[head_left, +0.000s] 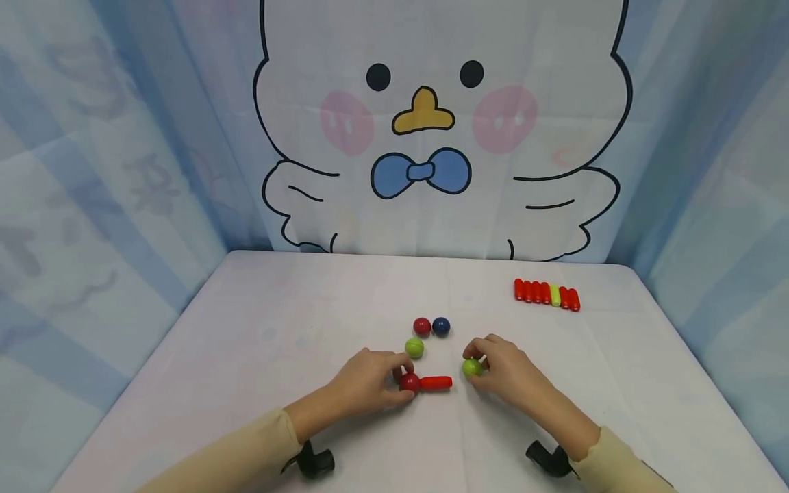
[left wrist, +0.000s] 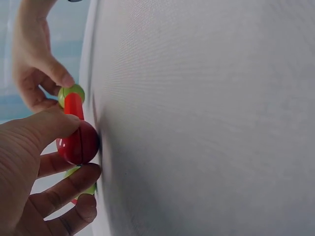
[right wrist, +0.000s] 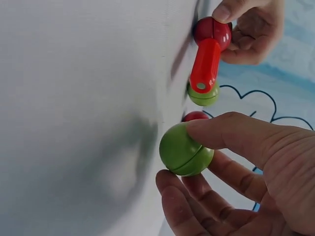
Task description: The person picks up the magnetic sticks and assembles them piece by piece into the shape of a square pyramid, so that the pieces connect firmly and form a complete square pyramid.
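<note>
My left hand (head_left: 368,381) pinches a red ball (left wrist: 78,143) between thumb and fingers, low over the table. From that ball a red rod (head_left: 436,383) sticks out to the right, and its free end shows a small round metallic spot in the right wrist view. My right hand (head_left: 507,366) pinches a green ball (right wrist: 183,151) just right of the rod's free end, with a thin seam around the ball. Behind the left fingertips lies a second green ball (head_left: 414,348). Farther back, another red ball (head_left: 422,326) and a dark blue ball (head_left: 441,326) sit side by side.
At the back right of the white table (head_left: 277,308) lies a row of several red rods (head_left: 536,292) with one yellow-green rod (head_left: 555,296) among them. A cartoon-printed curtain (head_left: 425,219) hangs behind the far edge. Black wrist cameras (head_left: 316,461) sit under both forearms.
</note>
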Tool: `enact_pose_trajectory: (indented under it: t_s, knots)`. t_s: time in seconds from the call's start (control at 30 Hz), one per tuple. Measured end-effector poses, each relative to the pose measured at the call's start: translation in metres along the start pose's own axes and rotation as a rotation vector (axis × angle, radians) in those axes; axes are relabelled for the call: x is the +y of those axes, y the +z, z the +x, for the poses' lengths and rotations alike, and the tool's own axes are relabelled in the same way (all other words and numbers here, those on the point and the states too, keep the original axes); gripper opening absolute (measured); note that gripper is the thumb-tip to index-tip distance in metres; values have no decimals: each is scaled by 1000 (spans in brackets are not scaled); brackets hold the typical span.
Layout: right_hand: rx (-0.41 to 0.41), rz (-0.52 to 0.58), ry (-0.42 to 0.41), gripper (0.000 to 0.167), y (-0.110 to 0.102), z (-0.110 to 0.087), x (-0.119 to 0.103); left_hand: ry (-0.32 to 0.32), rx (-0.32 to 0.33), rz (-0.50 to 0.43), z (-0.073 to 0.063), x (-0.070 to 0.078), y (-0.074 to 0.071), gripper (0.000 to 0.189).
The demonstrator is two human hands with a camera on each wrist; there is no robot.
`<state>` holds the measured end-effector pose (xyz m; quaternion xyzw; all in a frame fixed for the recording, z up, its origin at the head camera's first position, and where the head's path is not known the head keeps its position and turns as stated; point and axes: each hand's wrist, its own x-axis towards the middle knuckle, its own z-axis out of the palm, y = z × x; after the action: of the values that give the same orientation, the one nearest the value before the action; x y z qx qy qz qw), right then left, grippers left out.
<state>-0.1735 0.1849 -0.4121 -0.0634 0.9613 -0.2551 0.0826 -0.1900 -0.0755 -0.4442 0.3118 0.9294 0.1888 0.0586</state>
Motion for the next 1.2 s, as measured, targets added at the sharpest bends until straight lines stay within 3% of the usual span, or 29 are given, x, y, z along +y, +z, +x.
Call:
enact_pose_trajectory:
  t_s: [0.43,0.7,0.87,1.2]
  knots:
    - [-21,18,8,32,8,-7,3,-23,1,-7,-2,-2,1,32]
    - [-18,75,0,48,9,-9,-1,-33,-4,-15,-2,0,1,32]
    - [12,133,-31,42,8,-11,-1,-40,-2,-25,-3,0,2,32]
    - [27,101,-20,31,9,-9,8,-21,7,-16,-3,-1,2,33]
